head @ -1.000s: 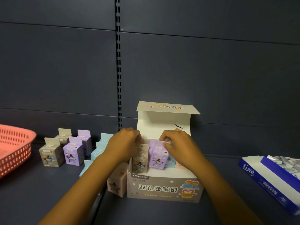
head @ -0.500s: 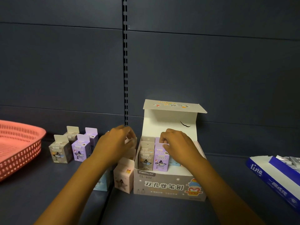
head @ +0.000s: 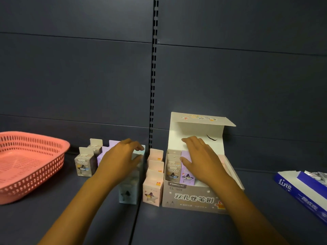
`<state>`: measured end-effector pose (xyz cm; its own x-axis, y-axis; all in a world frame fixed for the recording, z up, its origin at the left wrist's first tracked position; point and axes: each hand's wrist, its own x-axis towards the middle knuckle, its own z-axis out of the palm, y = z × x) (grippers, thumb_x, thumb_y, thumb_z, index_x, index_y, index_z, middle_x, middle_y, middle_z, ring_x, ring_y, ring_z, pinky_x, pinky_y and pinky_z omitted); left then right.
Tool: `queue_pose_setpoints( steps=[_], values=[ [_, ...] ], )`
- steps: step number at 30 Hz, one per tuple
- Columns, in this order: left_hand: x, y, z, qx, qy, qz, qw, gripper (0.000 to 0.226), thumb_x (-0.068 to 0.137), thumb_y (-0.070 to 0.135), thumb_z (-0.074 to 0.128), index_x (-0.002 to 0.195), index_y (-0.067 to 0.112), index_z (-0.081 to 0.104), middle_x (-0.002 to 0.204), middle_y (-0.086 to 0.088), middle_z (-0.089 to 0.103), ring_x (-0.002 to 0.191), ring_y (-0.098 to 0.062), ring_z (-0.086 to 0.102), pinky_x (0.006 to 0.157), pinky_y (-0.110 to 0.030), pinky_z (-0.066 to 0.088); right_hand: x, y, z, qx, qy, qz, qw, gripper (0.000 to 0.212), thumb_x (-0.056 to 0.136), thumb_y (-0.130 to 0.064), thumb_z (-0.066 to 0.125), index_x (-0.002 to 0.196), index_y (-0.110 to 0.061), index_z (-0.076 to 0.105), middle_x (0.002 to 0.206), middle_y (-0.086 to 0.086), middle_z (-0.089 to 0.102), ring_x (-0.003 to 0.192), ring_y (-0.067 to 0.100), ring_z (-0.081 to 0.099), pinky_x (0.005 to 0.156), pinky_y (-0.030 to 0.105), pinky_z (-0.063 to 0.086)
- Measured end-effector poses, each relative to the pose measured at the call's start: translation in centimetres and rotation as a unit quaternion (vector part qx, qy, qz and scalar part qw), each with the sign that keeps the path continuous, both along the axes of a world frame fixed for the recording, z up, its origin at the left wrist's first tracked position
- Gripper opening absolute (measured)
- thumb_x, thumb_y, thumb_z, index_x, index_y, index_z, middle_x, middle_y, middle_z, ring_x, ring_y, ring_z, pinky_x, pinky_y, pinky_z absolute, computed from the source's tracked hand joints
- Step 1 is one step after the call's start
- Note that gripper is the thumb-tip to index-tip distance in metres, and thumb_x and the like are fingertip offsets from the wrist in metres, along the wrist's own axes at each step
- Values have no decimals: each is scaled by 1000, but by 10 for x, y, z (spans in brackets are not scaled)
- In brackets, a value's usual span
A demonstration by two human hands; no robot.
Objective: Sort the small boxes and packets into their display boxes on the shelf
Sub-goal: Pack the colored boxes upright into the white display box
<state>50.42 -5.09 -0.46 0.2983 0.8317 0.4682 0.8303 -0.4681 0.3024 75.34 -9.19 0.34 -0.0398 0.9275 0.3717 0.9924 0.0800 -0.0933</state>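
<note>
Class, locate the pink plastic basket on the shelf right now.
In the head view, the pink basket sits at the far left of the shelf, left of the loose grey small box and the left hand.

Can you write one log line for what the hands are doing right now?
left hand: open, above blue boxes | right hand: open, resting on boxes in display box | pink boxes: outside, beside it
</note>
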Motion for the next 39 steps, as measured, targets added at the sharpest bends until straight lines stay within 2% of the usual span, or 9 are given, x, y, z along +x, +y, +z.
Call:
queue_pose_setpoints(
  steps=[5,12,15,22,26,30,32,35,39],
  values=[
    [-30,-12,-1,3,-5,-16,1000,29,91,29,59,120,30,62,124,9,57,100,-12,58,83,-28,50,-33,-16,1,4,20,-10,1000,66,92,-53,49,147,-32,19,156,-6,20,140,19,30,112,34,29],
    [-53,-24,-14,-26,-8,-62,998,25,91,31,60,115,29,66,115,10,61,103,-11,57,85,-24,46,-74,-43,1,26,41,-5,999,58,94,-48,47,144,-28,25,150,-6,29,133,14,37,106,28,34],
    [-53,-26,-23,-59,-9,-80,995,23,91,26,62,114,25,66,115,6,64,104,-14,60,86,-30,51,-85,-53,-1,35,41,-7,999,53,95,-45,47,142,-27,30,144,-6,35,127,13,41,102,26,36],
    [-61,-30,-39,-54,-58,-77,994,16,91,20,62,106,17,68,110,1,67,100,-19,63,83,-31,53,-95,-56,-14,24,37,-7,999,46,92,-42,53,134,-29,38,135,-8,43,119,12,46,97,29,40],
    [-73,-33,-29,-25,-102,-86,991,12,89,17,66,100,17,69,96,3,68,82,-12,59,75,-24,48,-99,-55,-16,17,15,1,1000,43,92,-39,54,132,-29,41,132,-7,47,116,13,48,96,29,40],
    [-83,-41,-7,6,-162,-76,984,9,86,13,69,93,18,70,75,18,59,69,2,57,63,-8,39,-100,-52,-15,3,-8,10,1000,37,94,-37,53,130,-29,45,133,-7,50,118,13,47,98,28,37],
    [-86,-46,0,11,-187,-72,980,10,87,13,68,96,18,69,77,15,62,72,-1,61,64,-13,45,-100,-51,-13,-1,-12,11,1000,34,95,-37,52,128,-30,48,132,-6,51,117,13,47,98,27,38],
    [-90,-50,5,11,-200,-69,977,13,88,13,67,100,18,69,85,6,69,77,-9,66,70,-32,56,-100,-50,-10,-3,-13,11,1000,30,96,-34,51,126,-31,51,130,-4,52,115,15,48,96,26,40],
    [-97,-51,4,-2,-208,-55,977,13,89,17,66,102,19,70,92,4,72,83,-7,67,75,-35,58,-105,-46,-10,-2,-10,16,1000,24,96,-29,51,119,-32,57,123,-3,56,108,17,49,89,25,42]
  ],
)
